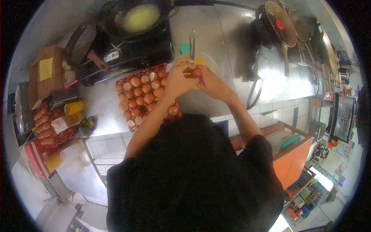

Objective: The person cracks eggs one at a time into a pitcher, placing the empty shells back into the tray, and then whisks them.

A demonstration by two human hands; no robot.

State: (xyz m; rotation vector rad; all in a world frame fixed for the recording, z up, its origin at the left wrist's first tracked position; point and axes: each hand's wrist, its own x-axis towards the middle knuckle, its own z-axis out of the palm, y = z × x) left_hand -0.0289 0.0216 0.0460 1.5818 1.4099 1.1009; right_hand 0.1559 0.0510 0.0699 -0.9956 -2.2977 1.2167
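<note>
My left hand (181,79) and my right hand (211,84) meet above a bowl (210,62) on the steel counter. Between their fingertips is a brown egg (197,72), partly covered by the fingers; whether its shell is cracked is too small to tell. Yellow egg shows in the bowl just behind and below the hands. A metal utensil handle (193,48) sticks up from the bowl toward the back. Left of my left hand, a red tray (119,104) holds several brown eggs and some opened shells.
A wok (141,19) with pale yellow contents sits on the black stove (127,54) at the back left. Pans (280,23) stand at the back right. Yellow bottles (73,108), another stack of eggs (43,125) and a cardboard box (50,73) are at the left.
</note>
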